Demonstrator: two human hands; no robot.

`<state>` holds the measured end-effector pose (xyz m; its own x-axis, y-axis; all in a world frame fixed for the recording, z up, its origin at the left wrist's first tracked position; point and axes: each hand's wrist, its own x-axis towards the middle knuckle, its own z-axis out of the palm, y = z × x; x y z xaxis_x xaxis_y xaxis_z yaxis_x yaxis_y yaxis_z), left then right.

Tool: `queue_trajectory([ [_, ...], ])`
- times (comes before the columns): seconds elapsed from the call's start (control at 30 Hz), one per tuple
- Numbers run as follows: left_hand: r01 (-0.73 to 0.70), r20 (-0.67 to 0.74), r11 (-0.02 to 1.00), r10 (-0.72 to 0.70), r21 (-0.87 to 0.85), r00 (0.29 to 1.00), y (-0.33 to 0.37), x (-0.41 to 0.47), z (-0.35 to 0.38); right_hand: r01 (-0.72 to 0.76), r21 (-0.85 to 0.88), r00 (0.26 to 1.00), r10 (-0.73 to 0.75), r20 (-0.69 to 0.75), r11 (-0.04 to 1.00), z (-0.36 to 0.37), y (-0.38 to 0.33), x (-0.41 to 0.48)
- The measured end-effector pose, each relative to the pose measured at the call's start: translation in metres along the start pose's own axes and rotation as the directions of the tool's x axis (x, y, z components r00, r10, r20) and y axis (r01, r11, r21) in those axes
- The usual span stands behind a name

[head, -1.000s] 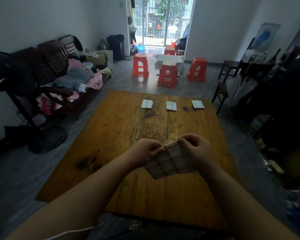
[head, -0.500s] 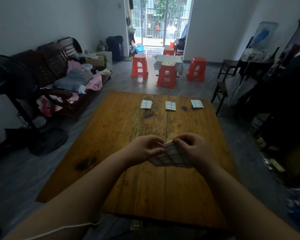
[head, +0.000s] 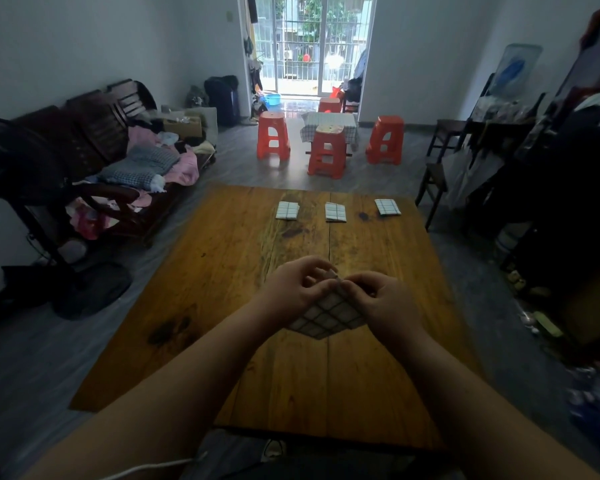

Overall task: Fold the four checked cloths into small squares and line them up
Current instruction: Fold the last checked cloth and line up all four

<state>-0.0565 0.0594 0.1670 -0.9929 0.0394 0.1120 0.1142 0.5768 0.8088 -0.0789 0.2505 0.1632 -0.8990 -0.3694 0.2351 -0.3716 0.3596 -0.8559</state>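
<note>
Wooden planks of a worn brown table [head: 222,323] fill the middle of a dim living room, and the person's bare forearms reach out over its near half. The left hand [head: 293,292] and the right hand [head: 385,304] meet above the boards, fingers curled. Each pinches the upper edge of the fourth checked cloth [head: 329,315], close to its top corner, with the fingertips of the two hands almost touching. This partly folded white cloth with dark grid lines slopes down from the fingers towards the person and ends in a lower corner. Whether that corner rests on the wood cannot be told. Well beyond the hands, near the far edge of the table, three finished squares lie flat in a row, apart from one another: the left folded cloth [head: 287,211], the middle folded cloth [head: 335,213] and the right folded cloth [head: 387,207], the last turned slightly askew. Past the table, orange plastic stools [head: 273,140] stand around a small table with a checked cover [head: 328,121]. Behind them a barred balcony door [head: 312,43] lets in daylight. A dark wooden sofa [head: 94,133] heaped with clothes lines the left wall, and a white cable [head: 153,467] crosses the bottom edge of the view.
</note>
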Motion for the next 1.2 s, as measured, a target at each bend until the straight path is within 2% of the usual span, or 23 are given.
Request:
queue_trajectory([
  [0.13, -0.03, -0.074, 0.999, 0.032, 0.035, 0.997, 0.005, 0.0, 0.001, -0.001, -0.046, 1.0, 0.001, 0.0, 0.999, 0.006, -0.001, 0.001],
  [0.27, 0.014, -0.078, 0.998, -0.019, -0.055, 0.997, 0.003, -0.002, -0.005, -0.043, -0.037, 0.999, 0.043, 0.007, 0.998, 0.005, 0.002, -0.001],
  [0.5, 0.079, -0.147, 0.964, -0.119, -0.253, 0.982, 0.001, -0.011, -0.026, -0.116, 0.152, 0.991, 0.124, -0.046, 0.982, -0.001, 0.019, -0.01],
  [0.57, 0.094, -0.159, 0.956, -0.142, -0.276, 0.977, -0.001, -0.013, -0.025, -0.194, 0.274, 0.98, 0.197, 0.015, 0.942, 0.004, 0.024, -0.013],
  [0.63, 0.101, -0.171, 0.948, -0.158, -0.301, 0.972, -0.001, -0.014, -0.023, -0.309, 0.405, 0.951, 0.27, 0.152, 0.861, 0.011, 0.026, -0.015],
  [0.7, 0.115, -0.172, 0.919, -0.191, -0.376, 0.966, 0.001, -0.014, -0.022, -0.364, 0.448, 0.93, 0.289, 0.227, 0.817, 0.019, 0.026, -0.017],
  [0.87, 0.193, -0.152, 0.844, -0.305, -0.5, 0.94, -0.005, -0.017, -0.022, -0.378, 0.456, 0.925, 0.305, 0.227, 0.806, 0.033, 0.019, -0.019],
  [0.97, 0.293, -0.081, 0.758, -0.413, -0.583, 0.907, -0.015, -0.018, -0.023, -0.379, 0.446, 0.925, 0.312, 0.218, 0.811, 0.035, 0.017, -0.018],
  [1.07, 0.493, 0.182, 0.623, -0.494, -0.608, 0.85, -0.025, -0.023, -0.023, -0.393, 0.434, 0.919, 0.351, 0.176, 0.811, 0.035, 0.019, -0.015],
  [1.13, 0.554, 0.277, 0.655, -0.485, -0.514, 0.829, -0.031, -0.029, -0.018, -0.393, 0.405, 0.919, 0.364, 0.149, 0.825, 0.035, 0.021, -0.013],
  [1.2, 0.541, 0.272, 0.697, -0.468, -0.471, 0.841, -0.035, -0.034, -0.013, -0.392, 0.376, 0.92, 0.366, 0.141, 0.84, 0.034, 0.022, -0.013],
])
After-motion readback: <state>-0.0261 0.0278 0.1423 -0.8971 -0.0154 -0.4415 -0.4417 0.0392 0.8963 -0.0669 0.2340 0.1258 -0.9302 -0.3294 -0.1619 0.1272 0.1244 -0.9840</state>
